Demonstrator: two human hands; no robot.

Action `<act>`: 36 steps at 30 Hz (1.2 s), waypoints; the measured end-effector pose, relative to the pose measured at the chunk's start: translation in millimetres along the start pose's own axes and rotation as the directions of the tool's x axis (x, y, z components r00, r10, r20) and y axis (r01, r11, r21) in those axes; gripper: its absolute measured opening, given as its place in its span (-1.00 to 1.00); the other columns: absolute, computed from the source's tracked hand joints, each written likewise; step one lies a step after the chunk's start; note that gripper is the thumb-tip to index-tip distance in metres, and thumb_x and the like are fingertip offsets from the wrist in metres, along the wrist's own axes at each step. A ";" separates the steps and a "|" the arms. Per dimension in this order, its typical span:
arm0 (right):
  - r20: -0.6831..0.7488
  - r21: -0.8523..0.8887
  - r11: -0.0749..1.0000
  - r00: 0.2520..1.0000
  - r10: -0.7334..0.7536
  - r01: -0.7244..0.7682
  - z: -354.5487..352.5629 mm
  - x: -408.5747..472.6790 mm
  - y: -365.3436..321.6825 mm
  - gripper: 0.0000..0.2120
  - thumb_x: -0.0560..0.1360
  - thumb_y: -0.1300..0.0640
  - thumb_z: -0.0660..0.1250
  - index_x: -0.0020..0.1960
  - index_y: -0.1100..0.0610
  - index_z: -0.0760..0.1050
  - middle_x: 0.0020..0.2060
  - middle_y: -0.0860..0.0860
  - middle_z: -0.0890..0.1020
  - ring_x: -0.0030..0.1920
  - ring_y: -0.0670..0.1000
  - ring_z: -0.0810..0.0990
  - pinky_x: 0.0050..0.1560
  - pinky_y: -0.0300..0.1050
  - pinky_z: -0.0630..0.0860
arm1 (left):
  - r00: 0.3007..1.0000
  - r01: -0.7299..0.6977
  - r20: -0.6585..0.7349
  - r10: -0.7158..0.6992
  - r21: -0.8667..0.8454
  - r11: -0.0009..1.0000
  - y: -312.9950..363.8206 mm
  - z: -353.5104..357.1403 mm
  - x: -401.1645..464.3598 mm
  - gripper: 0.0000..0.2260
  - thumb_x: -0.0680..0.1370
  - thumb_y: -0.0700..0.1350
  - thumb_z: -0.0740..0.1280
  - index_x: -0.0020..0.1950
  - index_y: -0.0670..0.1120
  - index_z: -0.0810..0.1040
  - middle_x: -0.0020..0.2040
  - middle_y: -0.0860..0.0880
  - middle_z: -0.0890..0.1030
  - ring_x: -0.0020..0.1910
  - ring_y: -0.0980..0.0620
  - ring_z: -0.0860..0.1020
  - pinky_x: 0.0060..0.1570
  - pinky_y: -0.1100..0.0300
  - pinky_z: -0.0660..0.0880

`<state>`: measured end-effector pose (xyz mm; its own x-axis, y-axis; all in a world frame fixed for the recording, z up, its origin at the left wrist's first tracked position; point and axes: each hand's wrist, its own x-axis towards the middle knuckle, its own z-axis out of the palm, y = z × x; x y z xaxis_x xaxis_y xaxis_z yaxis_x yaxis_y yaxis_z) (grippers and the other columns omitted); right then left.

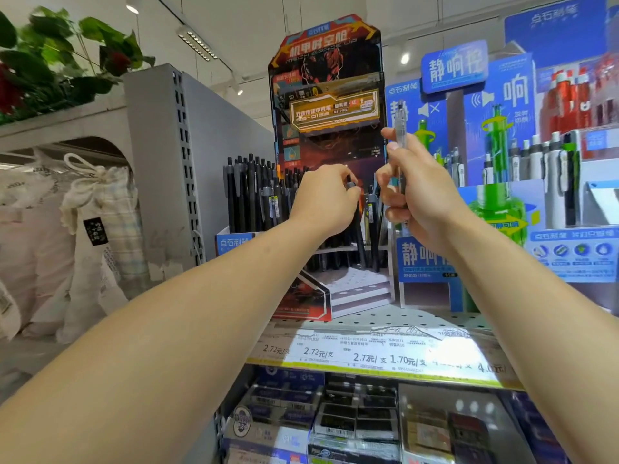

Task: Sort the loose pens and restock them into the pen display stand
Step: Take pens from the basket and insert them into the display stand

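Black plastic pen [355, 209] pinched by left hand [323, 199] over red-black cardboard display stand [326, 135]; right hand [417, 192] grips clear pen [400, 128] upright; front holes [358, 289] unfilled.

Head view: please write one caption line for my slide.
Left hand pinches a black pen in the display stand; right hand holds a clear pen upright.

Black pens [249, 192] packed the rear left rows of the dark pen display stand [326, 95], leaving no gap there. Its stepped white front tiers [360, 288] lay open from above. The tall header card closed off the back, the blue display [432, 259] stood just beside on the right, and the grey shelf upright [160, 155] walled the left.
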<state>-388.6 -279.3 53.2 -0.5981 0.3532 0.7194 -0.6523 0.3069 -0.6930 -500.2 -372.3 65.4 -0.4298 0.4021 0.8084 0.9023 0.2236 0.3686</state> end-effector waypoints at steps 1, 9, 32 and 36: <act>-0.001 0.001 1.000 1.000 -0.002 0.002 0.2 -0.6 -0.5 -0.77 0.71 -0.01 0.10 0.29 -0.21 0.42 -0.33 -0.06 0.43 -0.49 -0.12 0.27 -0.49 -0.25 0.15 | 1.000 0.008 -0.004 -0.008 -0.026 1.000 -0.7 1.2 -0.3 -0.93 0.58 -0.11 0.35 0.00 -0.04 0.63 -0.12 -0.04 0.65 -0.07 -0.11 0.64 -0.05 -0.03 0.65; 0.010 0.014 1.000 1.000 0.020 -0.020 3.3 -2.1 -4.3 -0.63 0.69 0.17 0.05 0.10 -0.26 0.51 -0.33 -0.05 0.41 -0.43 -0.09 0.27 -0.49 -0.25 0.20 | 0.999 -0.015 0.028 0.017 -0.054 0.998 1.0 -0.8 -4.3 -0.91 0.60 -0.11 0.34 0.03 -0.05 0.64 -0.17 -0.02 0.67 -0.16 -0.05 0.67 -0.06 -0.01 0.65; 0.020 -0.017 0.999 0.999 0.039 -0.039 2.5 -1.3 -0.9 -0.69 0.68 0.14 0.07 0.10 -0.15 0.55 -0.37 -0.09 0.44 -0.46 -0.10 0.29 -0.49 -0.23 0.16 | 0.970 -0.216 0.175 0.171 0.279 0.936 12.5 -24.3 -0.7 -0.63 0.54 -0.07 0.34 0.34 0.01 0.45 0.17 -0.06 0.61 0.00 -0.09 0.64 0.10 -0.05 0.57; 0.006 0.014 0.999 0.999 0.046 -0.046 4.3 -0.8 -1.2 -0.62 0.69 0.11 0.09 -0.06 -0.23 0.58 -0.38 -0.09 0.43 -0.45 -0.10 0.30 -0.44 -0.20 0.14 | 0.967 -0.213 0.190 0.169 0.244 0.946 15.4 -21.6 1.3 -0.65 0.56 -0.03 0.35 0.33 -0.01 0.43 0.12 -0.05 0.61 0.00 -0.07 0.62 0.05 -0.01 0.57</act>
<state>-389.3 -283.8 53.7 -0.6305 0.3612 0.6870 -0.6304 0.2781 -0.7247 -486.1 -387.5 82.0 -0.2694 0.5955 0.7568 0.9373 0.3425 0.0642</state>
